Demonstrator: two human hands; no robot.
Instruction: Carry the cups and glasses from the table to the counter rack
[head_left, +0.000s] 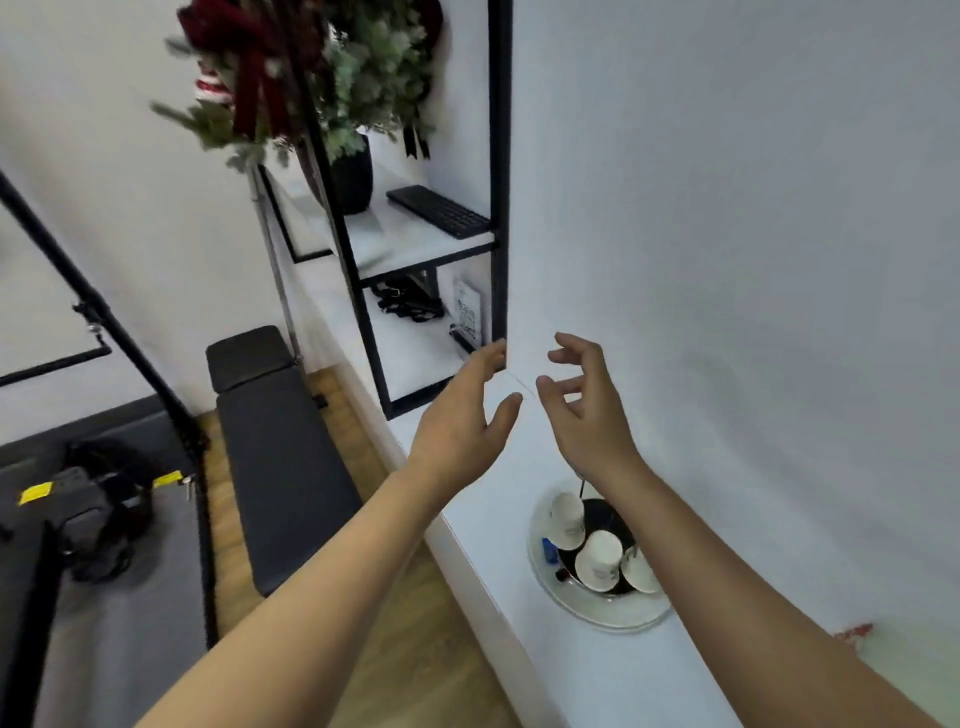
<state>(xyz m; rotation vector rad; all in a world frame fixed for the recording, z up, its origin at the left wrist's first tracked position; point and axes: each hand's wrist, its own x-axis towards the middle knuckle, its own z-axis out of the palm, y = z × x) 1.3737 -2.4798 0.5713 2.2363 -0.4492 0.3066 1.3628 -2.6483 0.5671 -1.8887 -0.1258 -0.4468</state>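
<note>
Three white paper cups (600, 561) stand upside down on a round rack (597, 616) with a clear rim and a black middle, on the white counter (566, 686) against the wall. My left hand (462, 421) and my right hand (587, 410) hover side by side above the counter, beyond the rack. Their palms face each other, fingers spread and loosely bent. A faint curved line (522, 383) shows between the fingertips. I cannot tell whether it is the rim of a clear glass. No other cup or glass shows in either hand.
A black-framed shelf unit (498, 208) stands at the counter's far end with a keyboard (439, 210) and a potted wreath (322, 78). To the left, on the floor, are a black padded bench (280, 457), a treadmill (104, 571) and a black stand.
</note>
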